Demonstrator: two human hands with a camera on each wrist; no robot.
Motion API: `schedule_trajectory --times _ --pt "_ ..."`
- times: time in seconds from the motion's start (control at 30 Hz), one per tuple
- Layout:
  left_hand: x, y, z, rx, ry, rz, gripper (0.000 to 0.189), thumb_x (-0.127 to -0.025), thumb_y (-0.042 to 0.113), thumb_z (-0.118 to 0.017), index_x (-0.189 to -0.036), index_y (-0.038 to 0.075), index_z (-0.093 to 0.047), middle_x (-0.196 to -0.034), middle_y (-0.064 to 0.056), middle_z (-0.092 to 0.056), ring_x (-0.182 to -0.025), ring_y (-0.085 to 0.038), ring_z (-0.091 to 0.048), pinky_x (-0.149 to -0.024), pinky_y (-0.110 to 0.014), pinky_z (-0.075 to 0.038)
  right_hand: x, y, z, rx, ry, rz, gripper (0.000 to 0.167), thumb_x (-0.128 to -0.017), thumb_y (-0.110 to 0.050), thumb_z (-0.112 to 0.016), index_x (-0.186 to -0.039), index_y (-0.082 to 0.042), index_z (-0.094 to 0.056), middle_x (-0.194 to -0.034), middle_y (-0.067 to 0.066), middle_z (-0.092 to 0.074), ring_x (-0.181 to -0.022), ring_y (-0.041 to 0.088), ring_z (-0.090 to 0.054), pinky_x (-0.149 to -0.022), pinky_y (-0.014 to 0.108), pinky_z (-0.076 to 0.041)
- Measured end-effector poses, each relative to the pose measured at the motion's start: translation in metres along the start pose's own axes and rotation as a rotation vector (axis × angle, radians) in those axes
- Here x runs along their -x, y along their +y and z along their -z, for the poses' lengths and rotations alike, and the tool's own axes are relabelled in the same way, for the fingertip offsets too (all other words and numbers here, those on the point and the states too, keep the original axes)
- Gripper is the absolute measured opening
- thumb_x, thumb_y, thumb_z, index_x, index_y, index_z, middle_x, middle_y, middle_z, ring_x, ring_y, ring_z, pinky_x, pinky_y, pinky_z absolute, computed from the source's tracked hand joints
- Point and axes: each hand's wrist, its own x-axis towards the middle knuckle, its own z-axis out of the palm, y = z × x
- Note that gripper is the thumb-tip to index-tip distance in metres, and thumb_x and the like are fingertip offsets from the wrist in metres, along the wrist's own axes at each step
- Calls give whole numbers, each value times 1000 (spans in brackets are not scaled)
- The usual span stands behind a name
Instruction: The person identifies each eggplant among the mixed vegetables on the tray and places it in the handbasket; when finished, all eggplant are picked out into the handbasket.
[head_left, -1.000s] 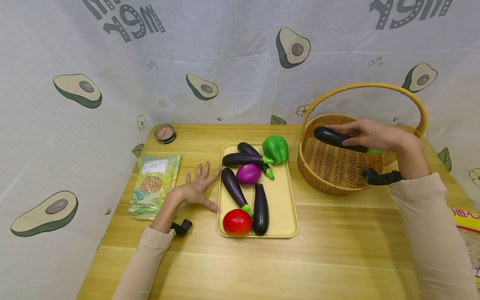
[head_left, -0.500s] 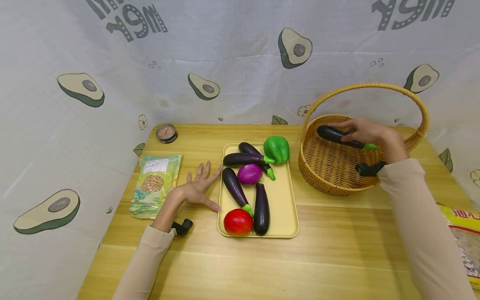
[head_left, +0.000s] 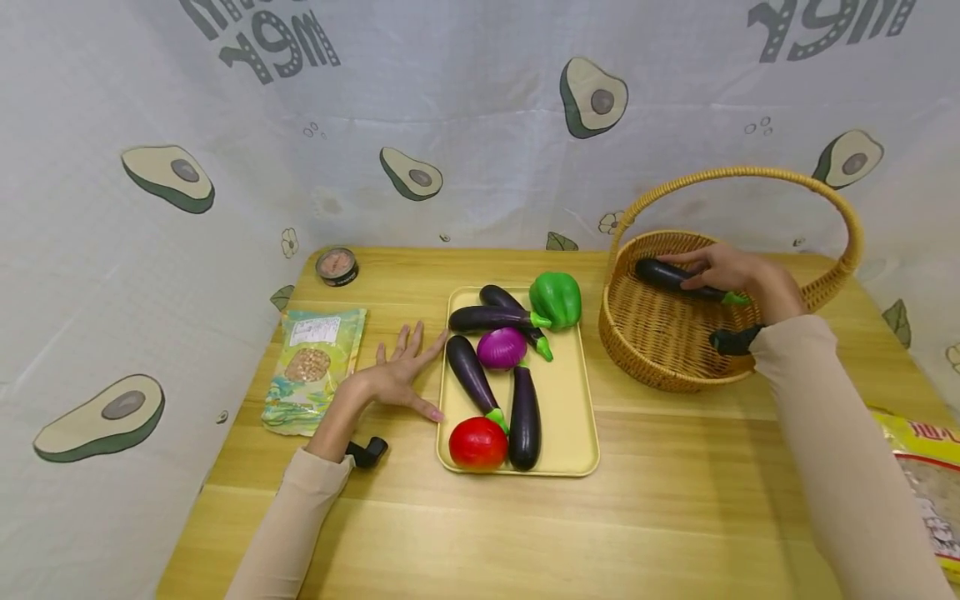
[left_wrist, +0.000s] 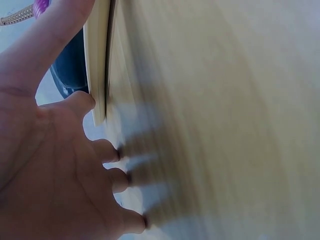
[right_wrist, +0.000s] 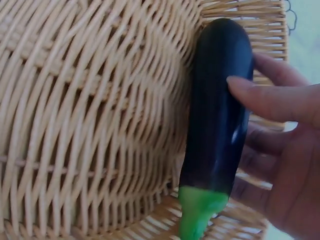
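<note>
My right hand [head_left: 731, 271] pinches a dark eggplant [right_wrist: 220, 110] with a green stem end between thumb and fingers, low inside the wicker basket [head_left: 652, 362]. In the right wrist view the eggplant lies close against the woven wicker. My left hand [head_left: 393, 379] has its fingers spread, with thumb and index fingertip at the left edge of the yellow tray [head_left: 566, 433]. Several more eggplants [head_left: 525, 421] lie in that tray, along with a purple onion [head_left: 502, 347], a green bell pepper [head_left: 556, 300] and a red tomato [head_left: 477, 443].
A patterned pouch [head_left: 311, 367] lies left of my left hand, and a small round tin [head_left: 337, 266] stands at the back left. The basket's tall handle [head_left: 738, 173] arches above my right hand. Another package [head_left: 926, 475] lies at the right edge, partly behind the sleeve.
My right hand has lowered the eggplant deeper into the basket, and the right forearm has shifted left. The left hand keeps its place at the tray.
</note>
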Motion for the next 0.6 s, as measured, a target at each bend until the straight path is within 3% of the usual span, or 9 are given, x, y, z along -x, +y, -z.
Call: schedule_trajectory --times 0.07,0.1,0.13,0.2,0.23,0.4,0.6 --pt "-1 0 0 -2 -2 0 134 -78 51 -87 -167 26 10 -167 -20 33 -154 -42 34 -118 -74 19 1 3 -1 -11 4 5 60 -103 -7 -61 -157 -3 -38 -154 40 -40 -85 38 -62 -77 40 -52" --pt "-1 0 0 -4 -4 0 134 -78 51 -87 -167 26 11 -167 -20 34 -154 -42 34 -118 -74 19 2 4 -2 -24 1 2 60 -103 -8 -61 -158 -4 -37 -155 39 -39 -90 41 -62 -80 44 -53" --pt "-1 0 0 -5 -2 0 134 -78 52 -87 -167 26 11 -167 -20 33 -154 -41 34 -118 -74 19 2 5 -3 -37 1 8 61 -103 -8 -61 -158 -3 -36 -156 39 -38 -107 49 -61 -88 49 -54" --pt "-2 0 0 -6 1 -2 133 -79 52 -86 -167 27 11 -167 -20 33 -154 -41 34 -118 -74 19 3 8 -3 -64 8 22 61 -103 -8 -62 -158 -3 -35 -158 38 -35 -135 57 -46 -101 60 -50" --pt "-2 0 0 -6 3 -3 133 -79 52 -86 -167 27 11 -167 -20 33 -154 -41 34 -119 -74 19 3 9 -3 -83 9 25 61 -103 -8 -62 -158 -3 -35 -158 37 -34 -140 60 -39 -105 63 -46" --pt "-2 -1 0 -7 4 -5 133 -78 52 -86 -167 27 10 -167 -20 33 -154 -41 33 -119 -74 19 1 13 -4 -133 6 23 61 -103 -8 -62 -158 -4 -36 -161 35 -32 -145 59 -31 -112 68 -39" --pt "-1 -1 -1 -13 6 -6 133 -78 52 -87 -167 26 9 -167 -21 32 -154 -42 32 -119 -74 19 0 16 -6 -136 2 14 62 -103 -9 -63 -158 -4 -36 -161 36 -30 -145 61 -29 -110 72 -37"
